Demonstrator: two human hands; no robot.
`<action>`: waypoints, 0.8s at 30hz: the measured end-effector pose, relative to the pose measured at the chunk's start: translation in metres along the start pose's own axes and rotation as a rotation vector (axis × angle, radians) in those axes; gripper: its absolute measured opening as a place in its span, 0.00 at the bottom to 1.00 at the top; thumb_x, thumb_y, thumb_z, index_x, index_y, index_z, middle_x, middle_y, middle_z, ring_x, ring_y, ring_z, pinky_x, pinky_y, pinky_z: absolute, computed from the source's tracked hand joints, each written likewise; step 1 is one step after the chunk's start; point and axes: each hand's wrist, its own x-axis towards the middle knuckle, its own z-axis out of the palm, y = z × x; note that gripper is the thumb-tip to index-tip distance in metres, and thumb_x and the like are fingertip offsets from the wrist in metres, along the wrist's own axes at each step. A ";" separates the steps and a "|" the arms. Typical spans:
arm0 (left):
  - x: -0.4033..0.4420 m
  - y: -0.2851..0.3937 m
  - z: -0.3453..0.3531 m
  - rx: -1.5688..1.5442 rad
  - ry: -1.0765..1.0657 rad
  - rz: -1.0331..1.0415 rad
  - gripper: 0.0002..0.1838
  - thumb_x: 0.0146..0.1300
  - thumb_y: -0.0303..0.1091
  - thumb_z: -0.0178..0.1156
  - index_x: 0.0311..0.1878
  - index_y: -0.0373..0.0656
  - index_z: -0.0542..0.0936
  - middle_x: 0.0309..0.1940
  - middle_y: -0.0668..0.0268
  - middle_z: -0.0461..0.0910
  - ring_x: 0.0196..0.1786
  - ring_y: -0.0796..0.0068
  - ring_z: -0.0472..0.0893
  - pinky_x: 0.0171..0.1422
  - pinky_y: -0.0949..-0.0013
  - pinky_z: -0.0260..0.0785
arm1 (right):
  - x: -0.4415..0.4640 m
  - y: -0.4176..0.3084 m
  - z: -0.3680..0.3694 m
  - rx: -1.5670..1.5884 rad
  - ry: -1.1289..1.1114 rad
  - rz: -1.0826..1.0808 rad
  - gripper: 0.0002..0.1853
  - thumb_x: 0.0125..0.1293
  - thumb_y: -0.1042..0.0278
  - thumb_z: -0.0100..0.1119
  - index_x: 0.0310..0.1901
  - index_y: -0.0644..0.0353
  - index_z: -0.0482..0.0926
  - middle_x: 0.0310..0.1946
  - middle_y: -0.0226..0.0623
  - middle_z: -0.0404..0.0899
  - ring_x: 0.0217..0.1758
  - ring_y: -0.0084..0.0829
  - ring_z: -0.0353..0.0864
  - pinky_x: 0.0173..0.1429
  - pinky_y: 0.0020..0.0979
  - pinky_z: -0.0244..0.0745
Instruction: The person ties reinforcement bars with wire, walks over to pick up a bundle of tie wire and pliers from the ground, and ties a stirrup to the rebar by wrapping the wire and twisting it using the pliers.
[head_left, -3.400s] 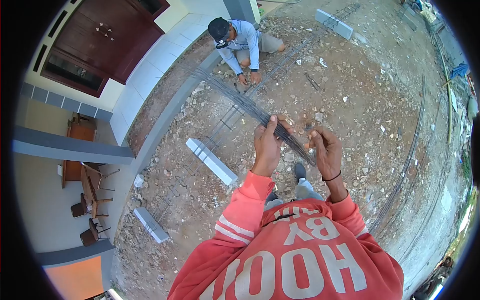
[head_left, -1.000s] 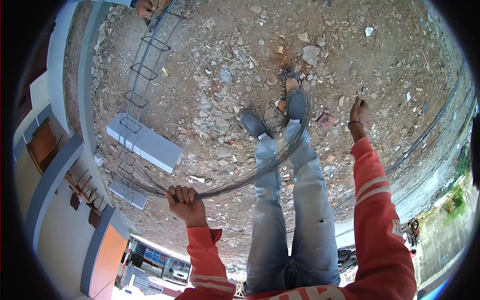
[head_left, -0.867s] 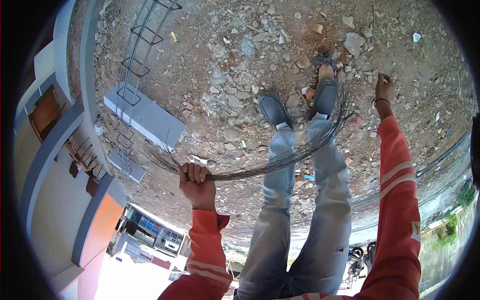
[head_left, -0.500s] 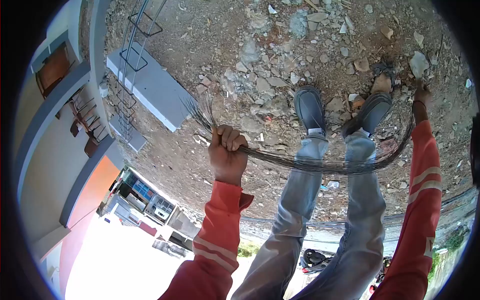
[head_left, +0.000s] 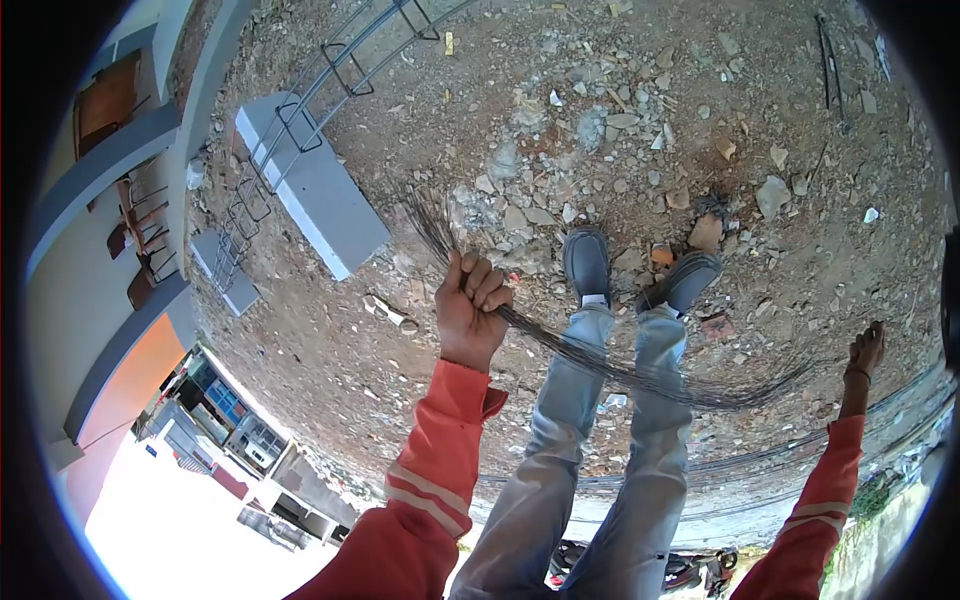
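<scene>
My left hand (head_left: 474,308) is wrapped around a bundle of thin dark wires (head_left: 640,377), near one end. Short loose tips fan out above the fist, and the long part sags in a curve across my jeans to the right. Far to the right, my right hand (head_left: 866,348) is held out with its fingers closed, a little beyond the far tips of the bundle. Whether a single strand runs into its fingers is too fine to make out.
Grey concrete blocks (head_left: 318,190) lie on the left beneath a rebar cage (head_left: 300,115). Stones and rubble cover the dirt ground (head_left: 480,100) around my shoes (head_left: 587,262). A building with an orange wall (head_left: 130,380) stands at the left edge.
My right hand has moved down and away from the bundle's far end, which now hangs lower and straighter. My left hand keeps its hold. The view has shifted slightly.
</scene>
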 end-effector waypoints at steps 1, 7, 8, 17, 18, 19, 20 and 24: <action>0.001 -0.009 0.000 0.018 -0.009 -0.028 0.18 0.78 0.46 0.44 0.35 0.44 0.69 0.18 0.76 0.54 0.20 0.83 0.56 0.23 0.77 0.51 | -0.030 -0.037 -0.001 -0.069 0.026 -0.064 0.14 0.74 0.49 0.52 0.34 0.46 0.73 0.16 0.15 0.53 0.13 0.12 0.49 0.14 0.19 0.42; 0.009 -0.067 -0.033 -0.104 -0.064 -0.269 0.16 0.75 0.42 0.49 0.53 0.40 0.75 0.29 0.69 0.65 0.22 0.84 0.61 0.24 0.79 0.58 | -0.145 -0.119 0.020 -0.600 -0.517 -0.301 0.19 0.75 0.48 0.47 0.38 0.54 0.78 0.23 0.22 0.71 0.17 0.12 0.60 0.18 0.19 0.51; 0.007 -0.078 -0.035 -0.111 -0.066 -0.291 0.17 0.74 0.40 0.49 0.58 0.41 0.73 0.33 0.66 0.66 0.25 0.81 0.63 0.25 0.79 0.60 | -0.199 -0.120 0.072 -0.666 -0.648 -0.363 0.21 0.76 0.49 0.45 0.36 0.57 0.78 0.25 0.27 0.76 0.19 0.14 0.64 0.20 0.20 0.55; -0.004 -0.104 -0.030 0.206 0.335 -0.088 0.21 0.71 0.39 0.51 0.64 0.44 0.70 0.42 0.63 0.73 0.40 0.70 0.73 0.42 0.64 0.68 | -0.366 0.027 0.225 -0.860 -1.185 -0.463 0.11 0.73 0.63 0.49 0.35 0.61 0.73 0.23 0.50 0.77 0.30 0.56 0.78 0.33 0.52 0.69; -0.001 -0.099 -0.051 0.195 0.341 -0.091 0.21 0.71 0.39 0.51 0.64 0.44 0.70 0.42 0.63 0.73 0.40 0.70 0.73 0.42 0.64 0.68 | -0.376 0.024 0.227 -0.825 -1.196 -0.421 0.11 0.72 0.64 0.50 0.34 0.61 0.72 0.22 0.49 0.76 0.28 0.55 0.78 0.31 0.52 0.69; 0.004 -0.095 -0.075 0.486 0.346 0.017 0.19 0.71 0.40 0.51 0.62 0.45 0.71 0.41 0.65 0.73 0.40 0.71 0.74 0.42 0.64 0.68 | -0.386 0.020 0.227 -0.837 -1.199 -0.417 0.11 0.72 0.64 0.50 0.34 0.61 0.72 0.22 0.49 0.76 0.28 0.55 0.78 0.31 0.52 0.69; 0.007 -0.093 -0.087 0.777 0.343 0.127 0.18 0.71 0.41 0.52 0.60 0.46 0.71 0.41 0.68 0.73 0.40 0.71 0.74 0.42 0.64 0.68 | -0.394 0.016 0.228 -0.829 -1.186 -0.514 0.10 0.72 0.65 0.50 0.34 0.61 0.72 0.21 0.48 0.76 0.27 0.55 0.78 0.30 0.51 0.69; -0.015 -0.098 0.011 0.258 0.485 -0.011 0.13 0.75 0.45 0.49 0.50 0.48 0.76 0.35 0.72 0.71 0.34 0.78 0.71 0.39 0.73 0.64 | -0.397 0.008 0.225 -0.851 -1.220 -0.562 0.10 0.72 0.68 0.51 0.32 0.61 0.71 0.22 0.49 0.77 0.28 0.54 0.79 0.30 0.50 0.70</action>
